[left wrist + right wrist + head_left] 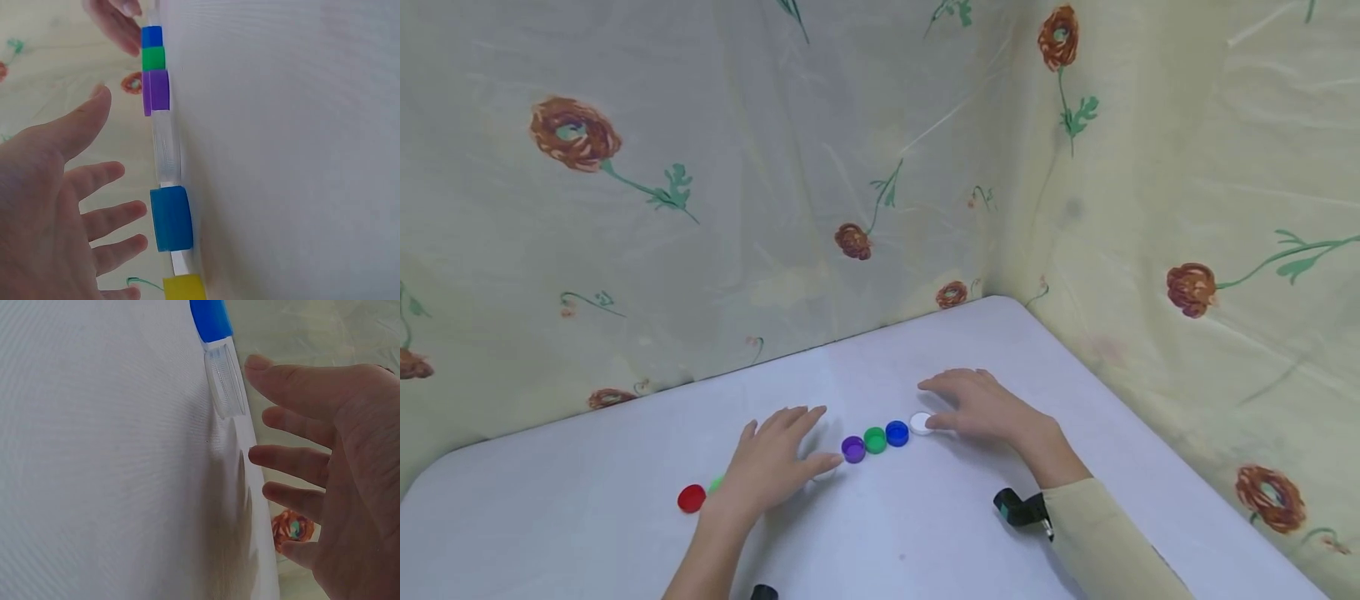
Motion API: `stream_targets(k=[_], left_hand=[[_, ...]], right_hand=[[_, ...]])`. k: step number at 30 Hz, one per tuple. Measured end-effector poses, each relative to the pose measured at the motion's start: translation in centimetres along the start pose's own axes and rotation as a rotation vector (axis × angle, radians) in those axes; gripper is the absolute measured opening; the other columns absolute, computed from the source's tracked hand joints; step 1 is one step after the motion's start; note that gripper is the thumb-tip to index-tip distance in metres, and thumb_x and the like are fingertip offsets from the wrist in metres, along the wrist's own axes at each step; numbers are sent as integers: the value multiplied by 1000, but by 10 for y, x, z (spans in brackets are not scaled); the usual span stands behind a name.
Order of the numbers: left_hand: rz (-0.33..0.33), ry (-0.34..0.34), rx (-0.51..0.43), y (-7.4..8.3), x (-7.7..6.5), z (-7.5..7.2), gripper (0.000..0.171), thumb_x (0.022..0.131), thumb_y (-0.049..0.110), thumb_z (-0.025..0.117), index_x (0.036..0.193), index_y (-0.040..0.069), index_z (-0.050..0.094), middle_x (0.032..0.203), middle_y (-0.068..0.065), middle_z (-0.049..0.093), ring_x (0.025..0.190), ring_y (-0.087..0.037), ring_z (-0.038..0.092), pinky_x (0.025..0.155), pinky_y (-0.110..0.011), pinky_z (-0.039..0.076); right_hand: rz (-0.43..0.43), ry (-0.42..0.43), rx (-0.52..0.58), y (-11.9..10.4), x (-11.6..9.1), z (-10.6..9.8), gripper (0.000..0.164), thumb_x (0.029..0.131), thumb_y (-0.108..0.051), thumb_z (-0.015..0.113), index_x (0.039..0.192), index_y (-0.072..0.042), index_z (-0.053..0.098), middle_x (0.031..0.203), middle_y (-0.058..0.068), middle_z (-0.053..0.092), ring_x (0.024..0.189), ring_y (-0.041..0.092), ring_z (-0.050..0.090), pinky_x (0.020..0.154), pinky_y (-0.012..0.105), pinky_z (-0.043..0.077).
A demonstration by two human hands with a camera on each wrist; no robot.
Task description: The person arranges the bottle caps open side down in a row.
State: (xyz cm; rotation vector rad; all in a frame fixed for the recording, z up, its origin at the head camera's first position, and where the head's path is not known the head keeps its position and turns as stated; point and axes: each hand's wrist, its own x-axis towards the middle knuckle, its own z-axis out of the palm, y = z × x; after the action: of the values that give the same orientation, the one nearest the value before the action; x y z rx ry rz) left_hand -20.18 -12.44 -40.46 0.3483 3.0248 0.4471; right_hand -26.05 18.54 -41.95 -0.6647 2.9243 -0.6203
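Several round plastic caps lie in a row on the white table. My left hand (772,462) hovers palm down over the row's left part, fingers spread, holding nothing; its thumb points toward the purple cap (853,449). Below it the left wrist view shows a clear ribbed cap (165,147), a teal-blue cap (172,219) and a yellow cap (184,288). My right hand (985,408) is over the row's right end, fingers extended, its thumb beside the white cap (920,423), apart from it in the right wrist view. Between lie a green cap (875,440) and a blue cap (897,433).
A red cap (691,498) and a partly hidden light green cap (716,483) lie left of my left wrist. Flowered sheeting (760,183) hangs behind and to the right of the table (587,533). A black device (1021,508) sits at my right wrist.
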Motion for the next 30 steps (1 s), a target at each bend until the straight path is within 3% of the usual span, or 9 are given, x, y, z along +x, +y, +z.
stream_targets(k=[13, 30], left_hand=[[-12, -8, -22, 20, 13, 6, 70, 85, 64, 65, 144, 27, 52, 149, -5, 52, 144, -30, 41, 115, -69, 22], [59, 0, 10, 36, 22, 13, 68, 87, 63, 63, 142, 24, 55, 146, -6, 56, 140, -30, 47, 113, -67, 28]], right_hand=[[1, -40, 73, 0, 2, 2, 56, 89, -36, 71, 140, -20, 57, 144, 0, 58, 139, 25, 49, 117, 47, 35], [15, -33, 70, -4, -1, -1, 45, 86, -30, 74, 129, -19, 66, 135, 1, 64, 134, 25, 53, 115, 48, 38]])
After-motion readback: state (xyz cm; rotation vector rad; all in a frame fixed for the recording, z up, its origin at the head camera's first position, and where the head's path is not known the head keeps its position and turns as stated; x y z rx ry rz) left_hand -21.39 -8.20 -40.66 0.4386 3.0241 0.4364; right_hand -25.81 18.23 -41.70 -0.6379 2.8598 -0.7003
